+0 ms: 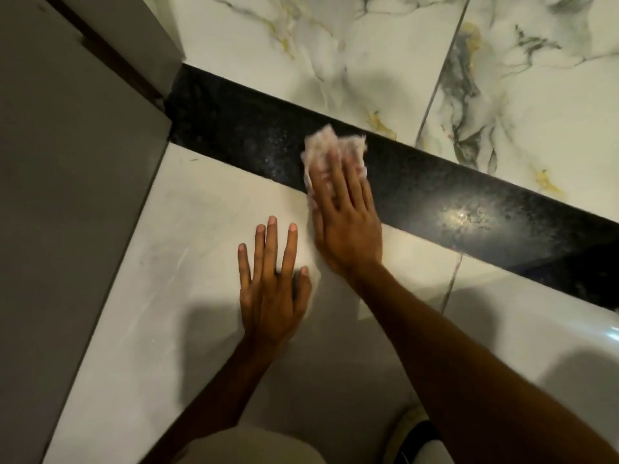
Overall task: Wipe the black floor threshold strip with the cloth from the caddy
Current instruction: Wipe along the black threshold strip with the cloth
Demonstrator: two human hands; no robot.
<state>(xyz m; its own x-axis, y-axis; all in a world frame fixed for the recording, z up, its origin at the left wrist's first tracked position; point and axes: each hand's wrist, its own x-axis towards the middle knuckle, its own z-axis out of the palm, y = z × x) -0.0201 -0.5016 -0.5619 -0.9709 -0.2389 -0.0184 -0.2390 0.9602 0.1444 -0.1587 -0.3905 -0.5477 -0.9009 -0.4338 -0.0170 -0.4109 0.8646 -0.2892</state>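
Pressing a pale, crumpled cloth (330, 152) flat against the black threshold strip (418, 192), the right hand (345, 226) is working the wiping step itself. Its fingers are lying extended over the cloth, pinning it under the palm and fingertips rather than gripping it in a fist, and the heel of the hand is hanging back over the pale floor tile (187, 229) on the near side. The cloth is sitting roughly midway along the visible strip, covering most of its width and bunching up at the far edge, next to the veined marble tile (335, 61).

The left hand (271, 283) is resting open and empty on the near tile, fingers spread, apparently bracing the person's weight.

The strip toward the grey wall panel (67, 195) is looking dull and speckled, while the stretch to the right is showing a bright reflection; whether either part is already clean cannot be told. The caddy is not in view.

The next move is likely calling for steady downward pressure while sliding the cloth along the strip's length, keeping it on the black band and reaching the corner where the strip is meeting the wall.
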